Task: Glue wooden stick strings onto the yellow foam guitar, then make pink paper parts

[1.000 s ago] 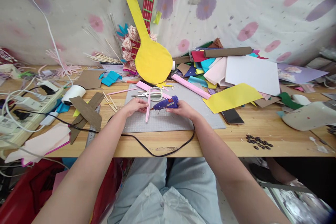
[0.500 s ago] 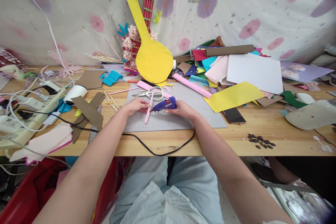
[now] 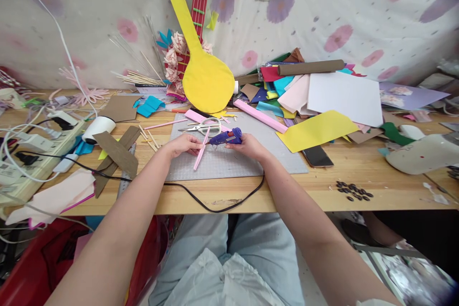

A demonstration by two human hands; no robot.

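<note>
My left hand point(image 3: 183, 145) is closed on a thin pink strip point(image 3: 199, 155) that slants over the grey cutting mat point(image 3: 229, 165). My right hand point(image 3: 250, 146) grips a blue glue gun point(image 3: 226, 137) whose nozzle points left and touches the upper part of the strip. The gun's black cord point(image 3: 215, 205) loops over the wooden table's front edge. White-handled scissors point(image 3: 202, 127) lie just behind my hands on the mat.
A yellow foam guitar shape point(image 3: 206, 74) leans on the flowered cloth behind. Piled coloured sheets point(image 3: 322, 98), a black phone point(image 3: 315, 157), dark beads point(image 3: 353, 190), brown card pieces point(image 3: 116, 153), a power strip with cables point(image 3: 32, 148) and a white object point(image 3: 419, 155) lie around.
The strip's lower end has swung left, so it now slants more. The glue gun has shifted slightly up the strip; both hands stay at the same spot on the mat.
</note>
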